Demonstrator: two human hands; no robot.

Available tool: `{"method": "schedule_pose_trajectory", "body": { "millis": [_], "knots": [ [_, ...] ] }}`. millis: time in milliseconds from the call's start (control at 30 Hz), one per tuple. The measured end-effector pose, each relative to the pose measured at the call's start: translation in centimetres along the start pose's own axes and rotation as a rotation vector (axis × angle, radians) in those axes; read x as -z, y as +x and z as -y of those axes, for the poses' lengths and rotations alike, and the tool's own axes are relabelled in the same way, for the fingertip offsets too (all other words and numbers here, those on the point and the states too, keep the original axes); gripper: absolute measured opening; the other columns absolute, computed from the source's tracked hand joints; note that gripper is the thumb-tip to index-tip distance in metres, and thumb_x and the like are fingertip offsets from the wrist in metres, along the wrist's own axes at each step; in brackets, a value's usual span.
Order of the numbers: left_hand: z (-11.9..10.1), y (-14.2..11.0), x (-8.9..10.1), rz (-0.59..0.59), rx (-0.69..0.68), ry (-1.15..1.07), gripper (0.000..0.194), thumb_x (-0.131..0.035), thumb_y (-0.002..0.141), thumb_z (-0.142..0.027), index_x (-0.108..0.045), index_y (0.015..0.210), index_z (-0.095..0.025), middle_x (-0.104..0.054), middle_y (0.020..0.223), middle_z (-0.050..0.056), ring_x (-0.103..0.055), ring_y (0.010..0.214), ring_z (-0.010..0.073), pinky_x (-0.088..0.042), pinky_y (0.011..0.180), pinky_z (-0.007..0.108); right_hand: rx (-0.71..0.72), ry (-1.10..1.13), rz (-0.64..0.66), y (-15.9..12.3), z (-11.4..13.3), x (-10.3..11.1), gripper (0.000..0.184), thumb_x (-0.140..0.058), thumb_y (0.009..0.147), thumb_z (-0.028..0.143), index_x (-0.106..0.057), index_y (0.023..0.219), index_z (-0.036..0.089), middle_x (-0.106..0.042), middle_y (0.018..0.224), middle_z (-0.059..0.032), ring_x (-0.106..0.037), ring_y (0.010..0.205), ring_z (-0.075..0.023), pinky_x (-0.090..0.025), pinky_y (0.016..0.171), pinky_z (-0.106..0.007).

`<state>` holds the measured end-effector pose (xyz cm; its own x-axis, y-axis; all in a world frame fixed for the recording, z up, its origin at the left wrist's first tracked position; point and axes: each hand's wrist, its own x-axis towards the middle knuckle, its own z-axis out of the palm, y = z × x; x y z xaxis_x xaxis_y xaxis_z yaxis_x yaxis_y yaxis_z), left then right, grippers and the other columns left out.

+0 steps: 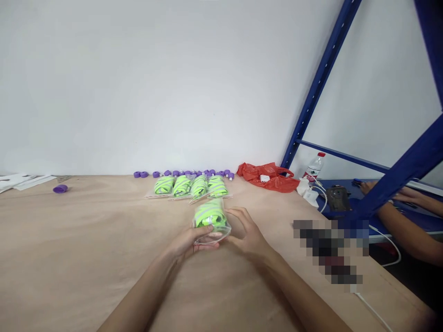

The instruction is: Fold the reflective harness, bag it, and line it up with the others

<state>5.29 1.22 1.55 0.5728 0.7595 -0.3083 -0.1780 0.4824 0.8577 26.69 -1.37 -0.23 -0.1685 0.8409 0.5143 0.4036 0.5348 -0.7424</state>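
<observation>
A clear plastic bag [210,214] with a folded neon-green and silver strap inside is held low over the table. My left hand [187,240] grips its near left side, thumb on top and fingers underneath. Beside the bag's right edge, my right hand [252,236] curves with thumb and fingers apart; whether its tips touch the plastic I cannot tell. The near end of the bag looks like a loose, open mouth. Just beyond, several similar bags of green straps [182,186] lie in a row.
Purple rolls [144,174] line the wall behind the bags, and one purple cup-like piece [60,189] lies left. Papers [34,181] are far left. A red plastic bag [268,177], bottle [314,167] and blue frame [316,83] stand right, near another person's arms [404,230].
</observation>
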Motion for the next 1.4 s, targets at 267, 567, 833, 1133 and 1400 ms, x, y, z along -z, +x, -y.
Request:
{"method": "schedule_pose_trajectory", "body": {
  "millis": [267, 567, 833, 1133, 1400],
  "knots": [
    [-1.8, 0.1, 1.2, 0.012, -0.234, 0.174, 0.078, -0.044, 0.067, -0.096, -0.052, 0.066, -0.018, -0.062, 0.050, 0.005, -0.053, 0.036, 0.0142, -0.036, 0.037, 0.021, -0.184, 0.268, -0.232, 0.3, 0.3, -0.5, 0.031, -0.068, 0.087, 0.044, -0.073, 0.105, 0.019, -0.075, 0.101, -0.0086, -0.069, 0.095, -0.0274, -0.056, 0.085, -0.039],
    [0.6, 0.6, -1.4, -0.169, -0.418, 0.285, 0.059, -0.069, 0.077, -0.068, -0.073, 0.090, -0.011, -0.071, 0.078, 0.008, -0.063, 0.068, 0.0191, -0.049, 0.061, 0.026, -0.414, 0.694, -0.067, 0.0, 2.5, -2.0, 0.044, -0.080, 0.077, 0.044, -0.068, 0.113, 0.021, -0.073, 0.105, -0.0062, -0.069, 0.091, -0.0250, -0.057, 0.077, -0.035],
    [1.0, 0.3, -1.8, -0.244, -0.476, 0.261, 0.048, -0.072, 0.079, -0.059, -0.072, 0.072, -0.011, -0.066, 0.065, 0.004, -0.055, 0.059, 0.0148, -0.043, 0.055, 0.023, -0.488, 0.781, -0.111, 0.0, 1.5, -2.1, 0.035, -0.078, 0.079, 0.047, -0.077, 0.100, 0.019, -0.075, 0.096, -0.0068, -0.068, 0.092, -0.0243, -0.051, 0.081, -0.034],
    [2.3, 0.8, -1.5, -0.295, -0.479, 0.248, 0.057, -0.064, 0.082, -0.066, -0.064, 0.063, -0.012, -0.056, 0.054, 0.000, -0.042, 0.048, 0.0092, -0.034, 0.048, 0.021, -0.500, 0.815, -0.104, 0.1, 1.2, -1.9, 0.029, -0.083, 0.074, 0.041, -0.077, 0.092, 0.018, -0.075, 0.093, -0.0071, -0.067, 0.085, -0.0225, -0.051, 0.079, -0.033],
    [2.4, 1.4, -1.0, -0.284, -0.409, 0.093, 0.051, -0.074, 0.075, -0.062, -0.070, 0.073, -0.011, -0.065, 0.065, 0.003, -0.055, 0.056, 0.0138, -0.041, 0.053, 0.022, -0.519, 0.778, -0.295, 0.5, 1.2, -1.7, 0.040, -0.082, 0.071, 0.056, -0.070, 0.075, 0.018, -0.066, 0.077, -0.0032, -0.060, 0.072, -0.0171, -0.053, 0.065, -0.026]
  ]
}}
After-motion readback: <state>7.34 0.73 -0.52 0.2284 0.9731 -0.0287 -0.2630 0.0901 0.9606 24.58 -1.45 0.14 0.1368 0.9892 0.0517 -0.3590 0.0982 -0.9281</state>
